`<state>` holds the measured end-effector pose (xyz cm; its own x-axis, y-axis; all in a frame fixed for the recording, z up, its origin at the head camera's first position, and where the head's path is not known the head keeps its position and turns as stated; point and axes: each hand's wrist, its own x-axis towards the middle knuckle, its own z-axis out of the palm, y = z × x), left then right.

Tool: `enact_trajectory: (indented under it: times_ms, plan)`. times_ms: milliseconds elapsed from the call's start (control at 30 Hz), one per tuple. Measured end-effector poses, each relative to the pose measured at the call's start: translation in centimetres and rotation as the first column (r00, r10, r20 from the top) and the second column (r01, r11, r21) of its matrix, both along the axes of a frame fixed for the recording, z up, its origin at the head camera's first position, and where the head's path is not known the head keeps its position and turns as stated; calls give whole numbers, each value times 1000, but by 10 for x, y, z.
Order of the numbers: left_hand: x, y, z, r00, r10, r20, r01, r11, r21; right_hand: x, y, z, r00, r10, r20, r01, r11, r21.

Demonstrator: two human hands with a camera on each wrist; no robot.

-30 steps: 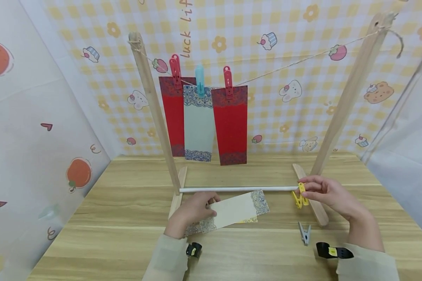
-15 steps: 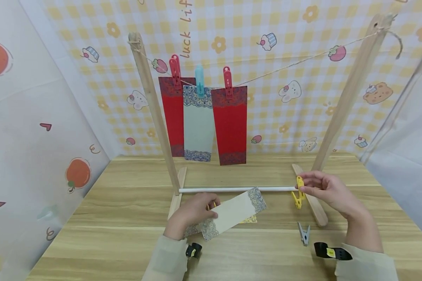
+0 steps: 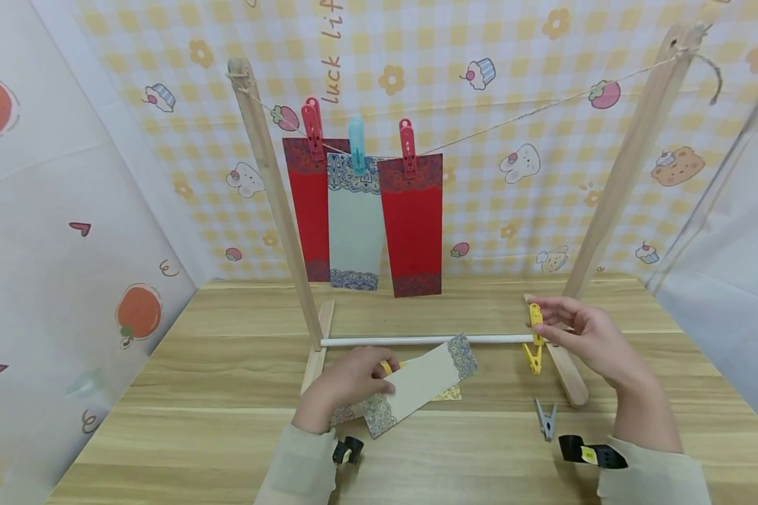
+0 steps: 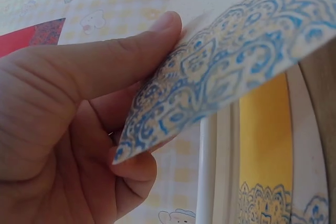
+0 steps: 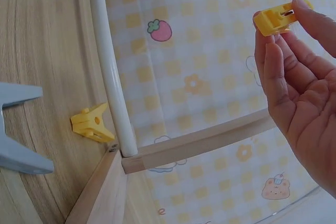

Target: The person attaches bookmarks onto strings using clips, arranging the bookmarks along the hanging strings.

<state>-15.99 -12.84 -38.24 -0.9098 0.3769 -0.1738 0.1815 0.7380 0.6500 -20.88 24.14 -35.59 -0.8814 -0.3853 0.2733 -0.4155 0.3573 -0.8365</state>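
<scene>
My left hand (image 3: 347, 382) pinches one end of a cream paper card (image 3: 420, 379) with blue patterned borders. In the left wrist view the thumb lies on that card's printed border (image 4: 215, 72). Beneath it on the table are a yellow card (image 4: 265, 135) and another pale card (image 4: 308, 145). My right hand (image 3: 590, 344) holds a yellow clothespin (image 5: 275, 20) between thumb and fingers, raised off the table. A second yellow clothespin (image 5: 92, 123) lies by the white rod's right end, and a grey clothespin (image 3: 547, 419) lies nearer to me.
A wooden frame with left post (image 3: 274, 189) and right post (image 3: 625, 168) carries a sagging string (image 3: 518, 120). From it hang a red card (image 3: 309, 217), a pale green card (image 3: 355, 224) and another red card (image 3: 415, 231), on clothespins. A white rod (image 3: 429, 340) joins the posts low down.
My right hand has lifted its yellow clothespin up and slightly left, away from the second one. The cream card has turned to a steeper slant in my left hand, showing more of the yellow card.
</scene>
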Motion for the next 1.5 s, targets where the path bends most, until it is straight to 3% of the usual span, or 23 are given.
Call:
enact_trajectory:
  times_ms: [267,500,933,1067,1300,1500]
  plan:
    - [0,3,5,999,-26,-19,26,1000,-16,2,-5,5,999,-33,-19,32,999,-29]
    - [0,5,10,999,-47,-24,47,998,33,5,-11,11,999,-37,-40,35,999,-38]
    - [5,6,21,988,-106,-109,112,992,53,8,-20,18,995,-41,-96,35,997,-63]
    - [7,4,23,984,-99,-146,113,990,87,8,-23,18,993,-40,-112,33,998,-61]
    - [7,0,29,986,-41,-159,63,988,139,9,-27,20,988,-44,-147,33,997,-76]
    - [-1,-3,36,966,-7,-260,42,991,129,11,-33,23,985,-25,-171,-3,987,-159]
